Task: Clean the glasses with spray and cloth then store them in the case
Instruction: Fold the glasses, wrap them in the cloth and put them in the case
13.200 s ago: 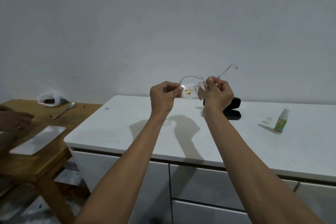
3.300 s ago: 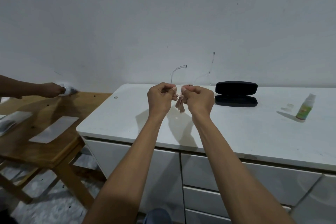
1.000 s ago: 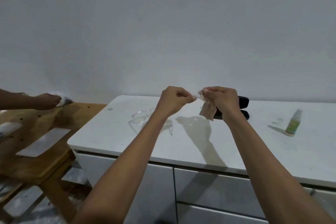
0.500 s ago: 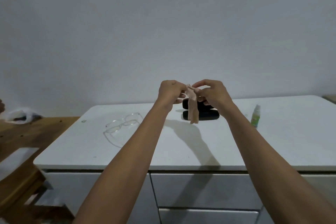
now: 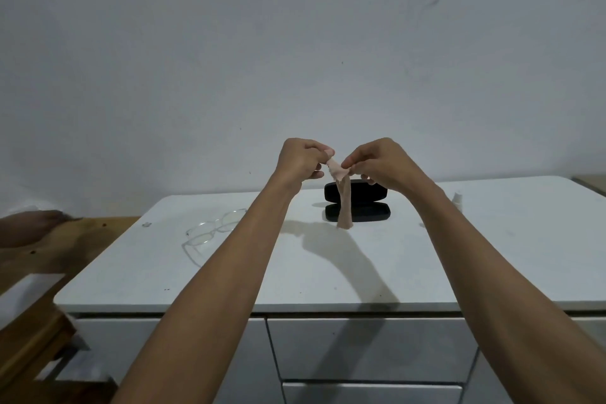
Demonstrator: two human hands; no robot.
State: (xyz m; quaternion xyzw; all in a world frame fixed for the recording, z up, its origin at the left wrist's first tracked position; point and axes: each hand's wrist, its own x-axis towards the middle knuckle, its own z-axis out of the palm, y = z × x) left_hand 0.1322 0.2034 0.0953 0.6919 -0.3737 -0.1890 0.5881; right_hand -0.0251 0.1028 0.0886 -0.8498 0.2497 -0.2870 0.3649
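Both hands are raised in front of the person, the left hand [image 5: 303, 159] and the right hand [image 5: 380, 162] each pinching a top corner of the small beige cloth [image 5: 342, 197], which hangs down limp between them in a narrow twist. Moments ago the glasses were up in those hands being rubbed; now the glasses [image 5: 213, 231] lie on the white desk [image 5: 492, 256], off to the left of the left forearm, arms unfolded and lenses flat, well apart from the hands. To my eye that means the wiping is finished and the cloth is being straightened or folded before anything gets packed away. Behind the hanging cloth sits the black case [image 5: 357, 203], open, its lid tipped back; I cannot see anything inside it, so the storing is not yet done. The spray bottle [image 5: 457, 200] just peeks out beyond the right forearm. A wooden table [image 5: 65, 239] stands at the far left.
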